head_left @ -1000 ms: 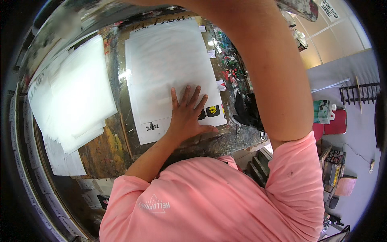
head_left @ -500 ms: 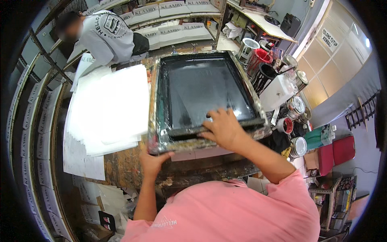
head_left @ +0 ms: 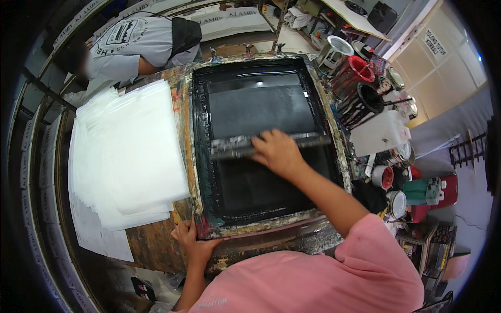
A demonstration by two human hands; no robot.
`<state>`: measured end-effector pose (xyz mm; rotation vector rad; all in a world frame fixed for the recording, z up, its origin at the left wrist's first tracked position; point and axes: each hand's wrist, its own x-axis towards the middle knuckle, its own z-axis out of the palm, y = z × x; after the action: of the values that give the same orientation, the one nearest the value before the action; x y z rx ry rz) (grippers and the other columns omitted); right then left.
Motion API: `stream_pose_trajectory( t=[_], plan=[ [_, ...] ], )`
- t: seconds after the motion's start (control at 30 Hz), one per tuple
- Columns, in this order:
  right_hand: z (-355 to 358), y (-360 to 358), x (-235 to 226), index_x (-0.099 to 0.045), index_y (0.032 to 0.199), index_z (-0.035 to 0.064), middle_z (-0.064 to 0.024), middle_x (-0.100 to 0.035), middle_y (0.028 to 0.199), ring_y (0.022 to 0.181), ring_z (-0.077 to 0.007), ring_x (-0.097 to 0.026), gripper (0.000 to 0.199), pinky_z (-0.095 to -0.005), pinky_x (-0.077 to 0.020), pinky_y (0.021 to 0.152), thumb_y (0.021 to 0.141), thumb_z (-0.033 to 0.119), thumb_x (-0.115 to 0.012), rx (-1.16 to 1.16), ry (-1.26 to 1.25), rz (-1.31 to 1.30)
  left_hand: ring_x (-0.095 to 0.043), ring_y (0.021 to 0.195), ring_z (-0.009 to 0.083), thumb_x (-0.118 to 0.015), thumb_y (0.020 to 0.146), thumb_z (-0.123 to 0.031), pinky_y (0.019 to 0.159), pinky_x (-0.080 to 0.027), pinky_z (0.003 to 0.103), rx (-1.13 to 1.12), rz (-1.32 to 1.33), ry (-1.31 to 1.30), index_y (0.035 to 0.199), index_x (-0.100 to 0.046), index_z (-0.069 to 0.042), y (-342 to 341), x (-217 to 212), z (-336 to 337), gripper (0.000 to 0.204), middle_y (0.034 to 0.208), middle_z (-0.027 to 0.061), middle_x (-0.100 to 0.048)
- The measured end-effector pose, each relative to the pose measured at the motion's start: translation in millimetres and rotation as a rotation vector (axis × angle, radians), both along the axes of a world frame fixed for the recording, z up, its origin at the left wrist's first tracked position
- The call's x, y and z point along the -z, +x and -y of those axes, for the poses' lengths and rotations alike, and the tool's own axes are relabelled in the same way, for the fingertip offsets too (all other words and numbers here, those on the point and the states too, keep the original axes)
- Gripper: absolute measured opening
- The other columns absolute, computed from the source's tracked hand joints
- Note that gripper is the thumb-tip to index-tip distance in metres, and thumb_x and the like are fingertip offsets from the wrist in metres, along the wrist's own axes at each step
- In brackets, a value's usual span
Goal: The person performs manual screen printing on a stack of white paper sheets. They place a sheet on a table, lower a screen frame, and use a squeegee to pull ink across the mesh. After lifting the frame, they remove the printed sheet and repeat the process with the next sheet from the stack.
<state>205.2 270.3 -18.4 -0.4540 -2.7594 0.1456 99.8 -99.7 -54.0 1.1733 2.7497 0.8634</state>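
A screen-printing frame (head_left: 189,151) with paint-crusted edges lies on the worktable, its mesh (head_left: 261,109) coated in glossy black ink. Across the middle of the mesh is a long, ink-smeared squeegee (head_left: 235,144), slightly blurred. My right hand (head_left: 279,152) is closed around it, arm reaching over the frame's near right side. At the near left corner my left hand (head_left: 195,242) grips the frame, thumb along the front edge and fingers bent at the side. To the left lies a fanned stack of white sheets (head_left: 128,156).
Ink-stained cans and pots, including a red-stained can (head_left: 355,73) and a white jug (head_left: 381,133), crowd the table's right side. Clamps (head_left: 248,49) line the frame's far edge. Another person (head_left: 138,44) bends at the far left, beside racks (head_left: 39,172) of sheets.
My right hand has pushed the squeegee from the frame's near edge to mid-mesh. My left hand stays at the corner. The view has shifted, and the other person leans lower.
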Motion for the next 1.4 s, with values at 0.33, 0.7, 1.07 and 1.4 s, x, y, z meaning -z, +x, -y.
stream_pose_trajectory(
  t=[0.33,0.7,1.07,1.4],
  plan=[
    [-145,-121,-18,-0.073,0.109,0.0141,-0.0125,-0.073,0.093,0.092,-0.0361,-0.071,0.041,-0.0488,-0.0583,0.078,0.096,0.053,-0.07,-0.05,0.065,0.018,-0.049,0.106,0.0319,-0.097,0.045,-0.071,0.097,-0.035,0.048,0.016,-0.064,0.102,0.117,-0.072,0.002,1,-6,-1,0.106,0.107,0.0106,-0.056],
    [78,92,-110,-0.072,0.106,0.0118,-0.0146,-0.072,0.096,0.088,-0.0397,-0.074,0.038,-0.0536,-0.0577,0.078,0.098,0.049,-0.07,-0.074,-0.278,0.2,-0.063,0.105,0.0254,-0.108,0.053,-0.037,0.097,-0.05,0.044,-0.098,0.513,0.532,0.134,-0.068,0.002,15,-2,-6,0.098,0.105,0.0094,-0.071],
    [71,45,-249,-0.069,0.097,0.0116,-0.0109,-0.07,0.09,0.091,-0.0308,-0.065,0.039,-0.0518,-0.0409,0.091,0.091,0.05,-0.069,0.094,0.4,-0.409,-0.06,0.121,0.0228,-0.088,0.091,-0.034,0.109,-0.048,0.04,0.131,0.166,1.334,0.169,-0.022,-0.004,-36,-138,-107,0.106,0.14,0.0152,-0.056],
    [32,-4,-339,-0.063,0.071,-0.0032,-0.0221,-0.062,0.065,0.065,-0.0409,-0.065,0.052,-0.0532,-0.0529,0.073,0.098,0.041,-0.06,0.065,0.277,-0.43,-0.071,0.091,0.0366,-0.078,0.098,-0.025,0.088,-0.056,0.046,0.293,-0.303,0.455,0.111,-0.074,0.0,-222,16,-327,0.029,0.103,0.0189,-0.072]
  ],
)
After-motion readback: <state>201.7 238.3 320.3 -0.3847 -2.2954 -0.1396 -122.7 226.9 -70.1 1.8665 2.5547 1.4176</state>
